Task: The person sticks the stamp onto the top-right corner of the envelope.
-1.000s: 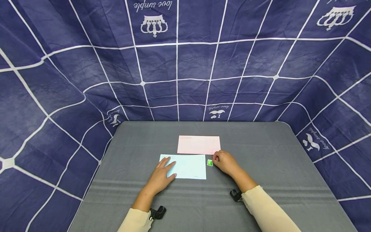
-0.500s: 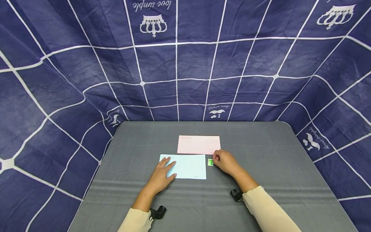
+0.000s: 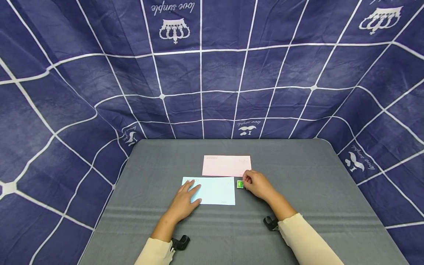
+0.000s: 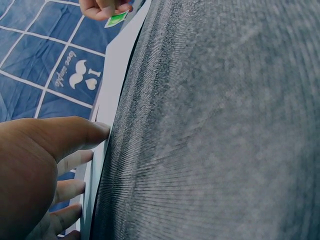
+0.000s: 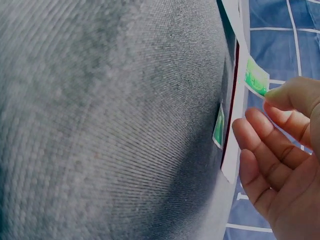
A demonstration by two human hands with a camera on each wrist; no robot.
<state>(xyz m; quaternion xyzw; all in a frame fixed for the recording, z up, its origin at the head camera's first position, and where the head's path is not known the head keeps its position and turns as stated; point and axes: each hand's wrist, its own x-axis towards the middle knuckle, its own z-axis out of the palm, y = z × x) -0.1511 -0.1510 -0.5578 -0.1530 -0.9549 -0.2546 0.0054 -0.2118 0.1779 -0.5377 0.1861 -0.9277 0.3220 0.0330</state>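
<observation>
In the head view a pale blue envelope [image 3: 215, 191] lies flat on the grey table. My left hand [image 3: 182, 202] rests on its left part with fingers spread, and the left wrist view shows the thumb [image 4: 90, 132] at its near edge. Just off the envelope's right edge, my right hand [image 3: 258, 184] pinches a green stamp [image 5: 256, 76] with a white border by its edge, between thumb and index finger. The other fingers are loosely bent. A second green stamp [image 5: 218, 127] lies on the table under that hand, mostly hidden in the head view.
A pink envelope [image 3: 226, 165] lies behind the blue one, its near right corner close to my right hand. The grey cloth-covered table [image 3: 298, 165] meets a dark blue curtain [image 3: 218, 70] with white lines at the back and sides.
The pinched stamp has risen very slightly in the head view beside the blue envelope's right edge. A bit of the second stamp now shows under the right hand. My left hand stays put.
</observation>
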